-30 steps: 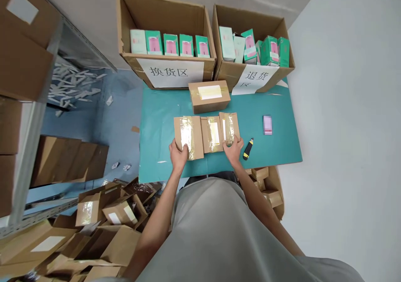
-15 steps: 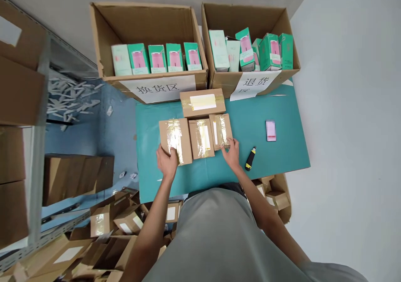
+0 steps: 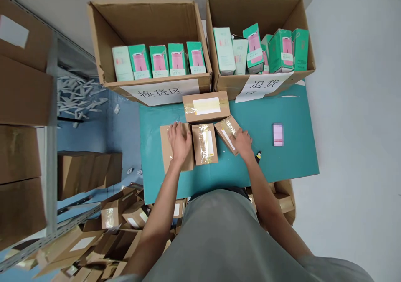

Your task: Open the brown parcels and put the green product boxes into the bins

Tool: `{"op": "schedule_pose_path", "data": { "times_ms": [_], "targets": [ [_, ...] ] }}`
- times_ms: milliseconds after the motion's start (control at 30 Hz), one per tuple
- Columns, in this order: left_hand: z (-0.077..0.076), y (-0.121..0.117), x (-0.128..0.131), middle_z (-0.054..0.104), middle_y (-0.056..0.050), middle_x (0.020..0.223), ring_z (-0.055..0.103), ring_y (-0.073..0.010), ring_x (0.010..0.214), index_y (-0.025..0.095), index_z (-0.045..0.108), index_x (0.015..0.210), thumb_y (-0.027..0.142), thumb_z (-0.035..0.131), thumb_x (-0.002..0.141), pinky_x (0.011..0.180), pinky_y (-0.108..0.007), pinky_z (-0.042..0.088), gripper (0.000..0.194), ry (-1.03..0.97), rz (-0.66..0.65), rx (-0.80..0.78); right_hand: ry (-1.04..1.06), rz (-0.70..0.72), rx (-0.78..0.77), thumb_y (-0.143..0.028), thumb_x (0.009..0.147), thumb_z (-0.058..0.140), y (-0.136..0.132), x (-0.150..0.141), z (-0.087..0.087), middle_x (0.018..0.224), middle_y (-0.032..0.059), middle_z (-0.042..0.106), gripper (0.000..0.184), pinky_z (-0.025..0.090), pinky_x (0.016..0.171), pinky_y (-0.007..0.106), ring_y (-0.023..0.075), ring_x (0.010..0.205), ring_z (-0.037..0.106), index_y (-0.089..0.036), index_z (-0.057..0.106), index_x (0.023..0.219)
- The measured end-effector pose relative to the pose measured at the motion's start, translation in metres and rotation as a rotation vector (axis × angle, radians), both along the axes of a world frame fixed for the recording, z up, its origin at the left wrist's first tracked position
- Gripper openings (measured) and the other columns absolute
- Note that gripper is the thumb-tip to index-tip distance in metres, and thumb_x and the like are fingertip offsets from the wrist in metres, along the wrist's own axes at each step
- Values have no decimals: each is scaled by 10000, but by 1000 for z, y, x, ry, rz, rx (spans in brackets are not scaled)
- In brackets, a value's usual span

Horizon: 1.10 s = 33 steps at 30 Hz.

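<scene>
My left hand (image 3: pixel 180 143) lies over the left cardboard box (image 3: pixel 167 148), fingers stretched across its top near the right edge. At the right, my right hand (image 3: pixel 243 142) grips the corner of a small taped carton (image 3: pixel 226 128), which sits at a slant with a white label on it. Between the two stands a middle carton (image 3: pixel 204 146), sealed with shiny tape and labelled, untouched by either hand. Behind these lies a wider carton (image 3: pixel 206 106) with a white label. A black and yellow cutter (image 3: pixel 258 156) is partly hidden by my right wrist.
Two large open boxes (image 3: pixel 163 12) (image 3: pixel 257 8) with paper signs hold several green and white product boxes at the table's back. On the green table (image 3: pixel 297 156) a phone (image 3: pixel 277 134) lies at right. Shelving with cartons (image 3: pixel 23 98) is at left; loose cartons (image 3: pixel 109 217) fill the floor below.
My left hand has moved from the left carton's side up onto its top. The small right carton has turned and shifted away from the middle one, with my right hand on it.
</scene>
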<state>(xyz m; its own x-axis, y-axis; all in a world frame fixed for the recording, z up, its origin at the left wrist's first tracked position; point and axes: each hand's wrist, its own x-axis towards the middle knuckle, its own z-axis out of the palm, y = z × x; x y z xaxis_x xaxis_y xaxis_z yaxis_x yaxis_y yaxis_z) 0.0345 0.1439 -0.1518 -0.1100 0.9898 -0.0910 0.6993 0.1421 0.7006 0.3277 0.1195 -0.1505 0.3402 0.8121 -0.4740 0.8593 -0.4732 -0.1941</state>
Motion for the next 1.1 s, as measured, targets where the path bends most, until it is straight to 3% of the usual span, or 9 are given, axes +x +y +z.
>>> {"op": "schedule_pose_path", "data": {
  "times_ms": [167,333,500,600,667,767,867,967,1100],
  "targets": [
    [-9,38,23,369,-263,1844,131,-482,1785,122,499,1689,428,662,1036,1395,-793,-43,739,-6,45,-119,51,113,-62,-552,989,802,0,7,-1,1478,311,607,743,569,1069,563,469,1363,614,-97,550,1519],
    [-10,-8,17,270,-217,1896,102,-403,1807,173,469,1719,501,646,1067,1458,-660,46,752,-49,8,2,132,184,19,-672,1029,687,-20,-2,-10,1431,320,639,781,557,1063,593,472,1301,643,-60,586,1503],
    [-6,-69,5,251,-199,1908,100,-403,1809,197,499,1719,542,645,1065,1453,-654,96,754,5,-48,-10,167,122,265,-684,1039,667,50,-19,-20,1753,364,384,941,438,1229,703,530,1567,457,-73,401,1703],
    [0,-80,7,273,-199,1901,109,-407,1808,207,534,1702,552,675,1050,1447,-666,113,751,9,-38,-23,206,54,232,-724,956,753,93,-30,-24,1819,393,235,1157,335,1266,803,595,1663,283,-62,275,1776],
    [5,-80,12,272,-182,1905,109,-412,1807,224,560,1686,551,693,1041,1444,-682,104,735,7,-27,-24,199,27,236,-743,935,758,98,-38,-27,1849,382,160,1222,275,1264,860,612,1696,177,-88,212,1809],
    [14,-86,19,253,-147,1918,66,-421,1811,259,604,1657,551,718,1034,1435,-716,58,696,11,-60,-12,166,8,273,-713,986,684,64,-42,-32,1858,354,159,1139,256,1242,897,600,1705,140,-145,183,1837],
    [16,-107,22,233,-130,1925,12,-455,1807,296,662,1612,575,789,996,1415,-758,1,687,23,-135,-22,154,-36,235,-690,1050,603,7,-38,-34,1785,322,335,974,340,1212,871,578,1668,260,-234,266,1843],
    [9,-133,18,264,-151,1913,17,-484,1801,299,709,1565,546,839,969,1399,-788,-15,658,7,-215,-35,134,-16,211,-683,1096,544,-47,-28,-32,1644,295,505,872,464,1199,739,514,1582,441,-256,345,1830],
    [-3,-151,11,296,-158,1901,70,-431,1808,282,702,1568,437,707,1062,1419,-753,44,529,2,-263,-34,120,63,262,-618,1149,455,-101,-21,-30,1716,273,468,768,558,1160,543,426,1531,546,-230,401,1810]
  ]
}}
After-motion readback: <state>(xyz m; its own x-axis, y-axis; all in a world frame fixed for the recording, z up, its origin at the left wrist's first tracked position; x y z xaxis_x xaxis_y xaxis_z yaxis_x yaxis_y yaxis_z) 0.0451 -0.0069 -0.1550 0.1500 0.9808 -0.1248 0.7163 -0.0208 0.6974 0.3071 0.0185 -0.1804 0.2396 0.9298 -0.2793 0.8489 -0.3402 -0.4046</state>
